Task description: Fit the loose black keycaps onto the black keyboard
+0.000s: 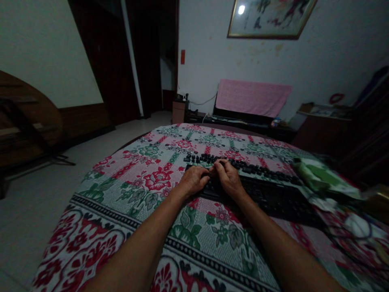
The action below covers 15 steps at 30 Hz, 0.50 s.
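Observation:
A black keyboard (pixel 281 198) lies at a slant on the table, its left part under my hands. Behind it stretches a long row of loose black keycaps (pixel 258 169). My left hand (pixel 194 180) rests over the keyboard's left end, fingers curled in and their tips close to the right hand. My right hand (pixel 227 177) is just beside it, thumb and fingers pinched together above the keys. Whatever is between the fingertips is too small and dark to make out.
A floral tablecloth (pixel 127 198) covers the round table. To the right sit a green and white packet (pixel 326 176), crumpled white items (pixel 358 225) and dark cables (pixel 343 243). Beyond the table, a pink towel (pixel 253 97) hangs over a dark screen-like panel.

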Available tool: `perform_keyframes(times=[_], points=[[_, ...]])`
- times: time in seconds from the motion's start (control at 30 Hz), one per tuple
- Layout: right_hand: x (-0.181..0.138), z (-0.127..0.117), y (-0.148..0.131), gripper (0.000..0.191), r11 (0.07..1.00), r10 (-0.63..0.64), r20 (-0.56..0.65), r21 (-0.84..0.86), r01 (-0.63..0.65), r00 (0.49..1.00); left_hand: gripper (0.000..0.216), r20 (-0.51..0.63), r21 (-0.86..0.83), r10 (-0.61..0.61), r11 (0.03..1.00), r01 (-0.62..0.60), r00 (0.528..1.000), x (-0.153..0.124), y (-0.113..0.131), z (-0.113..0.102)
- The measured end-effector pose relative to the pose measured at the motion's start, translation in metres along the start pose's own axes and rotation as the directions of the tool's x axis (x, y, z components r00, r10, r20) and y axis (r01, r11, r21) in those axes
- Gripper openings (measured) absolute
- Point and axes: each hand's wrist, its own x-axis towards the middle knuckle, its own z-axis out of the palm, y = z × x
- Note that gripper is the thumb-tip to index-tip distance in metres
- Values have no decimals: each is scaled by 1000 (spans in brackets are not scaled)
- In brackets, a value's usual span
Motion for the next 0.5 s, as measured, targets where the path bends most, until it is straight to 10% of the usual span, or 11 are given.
perform_keyframes(times=[0.5], points=[[6, -14, 17, 29, 997, 22, -157, -67, -33, 987, 32, -8, 53, -302, 952, 302, 953, 38, -30, -16]])
